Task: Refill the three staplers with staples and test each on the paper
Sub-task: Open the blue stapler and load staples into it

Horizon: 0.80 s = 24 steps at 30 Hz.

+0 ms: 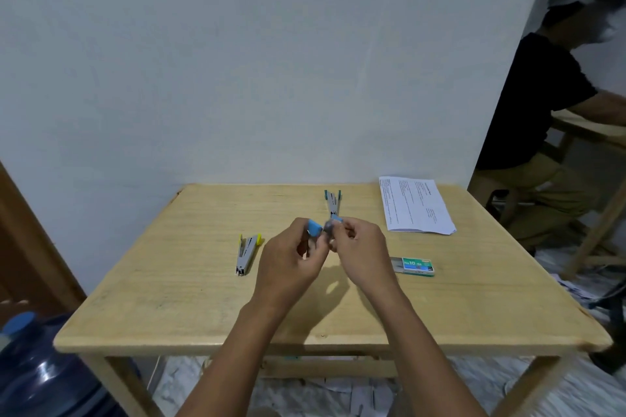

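Note:
Above the middle of the wooden table [189, 308] both my hands hold a small blue stapler [315, 227]. My left hand [288, 257] grips its blue end, and my right hand [362, 252] pinches its grey metal end with curled fingers. A yellow stapler [247, 253] lies to the left of my hands. A teal stapler [333, 203] lies behind my hands, partly hidden by them. The staple box [414, 266] lies to the right, its inner tray slid partly out. Printed paper [415, 205] rests at the back right.
A white wall stands close behind the table. Another person in a black shirt sits at a second wooden table [592, 125] on the right. A blue water jug [37, 372] stands on the floor at the lower left. Scattered papers cover the floor.

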### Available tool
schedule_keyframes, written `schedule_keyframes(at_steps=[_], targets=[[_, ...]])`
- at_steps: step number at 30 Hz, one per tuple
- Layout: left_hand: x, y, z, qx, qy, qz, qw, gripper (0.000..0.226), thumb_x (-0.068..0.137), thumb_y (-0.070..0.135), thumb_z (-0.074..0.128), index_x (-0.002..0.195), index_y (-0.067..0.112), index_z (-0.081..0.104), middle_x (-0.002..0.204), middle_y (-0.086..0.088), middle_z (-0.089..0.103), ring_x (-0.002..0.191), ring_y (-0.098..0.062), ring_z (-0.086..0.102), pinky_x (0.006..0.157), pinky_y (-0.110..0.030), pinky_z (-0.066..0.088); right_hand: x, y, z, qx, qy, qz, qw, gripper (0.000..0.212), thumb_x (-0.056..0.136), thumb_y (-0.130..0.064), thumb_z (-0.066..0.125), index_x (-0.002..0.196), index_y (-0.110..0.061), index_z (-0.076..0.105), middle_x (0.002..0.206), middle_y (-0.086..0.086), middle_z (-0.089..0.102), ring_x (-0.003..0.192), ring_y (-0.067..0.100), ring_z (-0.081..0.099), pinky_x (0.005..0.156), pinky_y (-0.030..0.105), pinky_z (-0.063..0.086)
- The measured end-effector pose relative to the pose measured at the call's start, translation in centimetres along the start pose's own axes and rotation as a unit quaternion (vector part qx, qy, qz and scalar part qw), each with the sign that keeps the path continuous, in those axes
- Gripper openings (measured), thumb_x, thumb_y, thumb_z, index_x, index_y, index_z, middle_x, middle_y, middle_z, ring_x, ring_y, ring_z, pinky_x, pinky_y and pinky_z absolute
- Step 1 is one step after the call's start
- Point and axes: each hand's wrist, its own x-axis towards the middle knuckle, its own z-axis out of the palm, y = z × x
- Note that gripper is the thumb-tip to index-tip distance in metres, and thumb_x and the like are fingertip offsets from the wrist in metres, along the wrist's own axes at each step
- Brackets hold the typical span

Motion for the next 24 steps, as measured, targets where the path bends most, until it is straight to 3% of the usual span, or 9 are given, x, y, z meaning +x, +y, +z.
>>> schedule_keyframes(at_steps=[3,5,7,10,11,14,17,20,24], targets=[[-0.5,0.4,-0.7,-0.046,0.032,-0.024,0.998,0.012,0.087,0.014,0.068,0.081,0.018,0.059,0.063,0.01,0.057,0.048,-0.008,0.047,0.048,-0.014,0.034,0.4,1.1,-1.2,0.074,0.053,0.09,0.992,0.031,0.1,-0.024,0.054,0.074,-0.017,0.07,0.069,0.003,0.072,0.067,0.015,0.07,0.067,0.029,0.054],[-0.9,0.7,-1.2,-0.078,0.003,-0.044,0.996,0.013,0.088,0.01,0.067,0.079,0.019,0.061,0.063,0.012,0.058,0.048,-0.006,0.045,0.049,-0.016,0.033,0.6,1.7,-2.2,0.172,0.077,0.131,0.973,0.029,0.098,-0.02,0.057,0.075,-0.007,0.07,0.067,0.01,0.07,0.059,0.015,0.067,0.075,0.036,0.06],[-1.3,0.6,-1.6,-0.134,-0.057,-0.108,0.983,0.013,0.09,0.009,0.062,0.082,0.019,0.064,0.064,0.008,0.06,0.055,-0.012,0.05,0.052,-0.02,0.038,0.6,1.8,-3.2,0.256,0.089,0.151,0.951,0.026,0.097,-0.016,0.059,0.08,0.0,0.069,0.065,0.009,0.065,0.056,0.013,0.062,0.074,0.034,0.06],[-1.7,1.1,-2.2,-0.28,-0.178,-0.242,0.912,0.006,0.097,0.014,0.057,0.097,0.012,0.062,0.076,-0.01,0.07,0.059,-0.025,0.059,0.056,-0.03,0.045,0.2,1.1,-4.2,0.347,0.069,0.163,0.921,0.021,0.097,-0.01,0.059,0.085,0.005,0.068,0.057,0.001,0.062,0.057,0.013,0.06,0.073,0.035,0.06],[-1.8,1.6,-2.2,-0.323,-0.221,-0.28,0.877,0.015,0.099,0.022,0.053,0.104,0.01,0.062,0.084,-0.013,0.072,0.061,-0.026,0.06,0.056,-0.031,0.046,-0.1,0.8,-4.5,0.355,0.056,0.165,0.918,0.02,0.096,-0.009,0.059,0.085,0.005,0.068,0.056,0.0,0.061,0.055,0.011,0.059,0.074,0.035,0.06],[-1.9,3.7,-1.6,-0.438,-0.288,-0.366,0.769,0.042,0.103,0.04,0.037,0.114,0.006,0.058,0.079,-0.013,0.067,0.053,-0.024,0.054,0.05,-0.028,0.042,-1.2,-0.5,-4.2,0.343,0.014,0.154,0.926,0.015,0.095,-0.008,0.061,0.09,0.004,0.069,0.054,-0.002,0.062,0.051,0.008,0.058,0.075,0.037,0.059],[-2.0,4.7,-0.6,-0.5,-0.258,-0.376,0.736,0.039,0.103,0.04,0.036,0.104,0.008,0.056,0.059,-0.004,0.049,0.037,-0.014,0.038,0.041,-0.023,0.032,-2.5,-1.6,-3.4,0.297,0.0,0.133,0.946,0.011,0.092,-0.012,0.065,0.102,-0.01,0.07,0.058,-0.001,0.066,0.051,0.01,0.058,0.068,0.031,0.058],[-2.2,4.8,0.1,-0.57,-0.198,-0.396,0.692,0.03,0.102,0.037,0.039,0.093,0.011,0.052,0.058,0.0,0.037,0.035,-0.009,0.028,0.04,-0.022,0.024,-3.3,-1.5,-2.8,0.226,0.04,0.068,0.971,0.01,0.095,-0.018,0.064,0.103,-0.023,0.062,0.067,-0.002,0.074,0.059,0.009,0.065,0.071,0.032,0.058],[-2.4,4.6,0.4,-0.563,-0.162,-0.415,0.696,0.043,0.102,0.039,0.039,0.07,0.012,0.049,0.052,0.001,0.035,0.035,-0.008,0.025,0.044,-0.024,0.019,-4.4,-0.7,-2.2,0.098,0.066,-0.035,0.992,0.013,0.098,-0.027,0.056,0.101,-0.038,0.061,0.087,-0.012,0.073,0.078,0.002,0.066,0.074,0.026,0.053]])
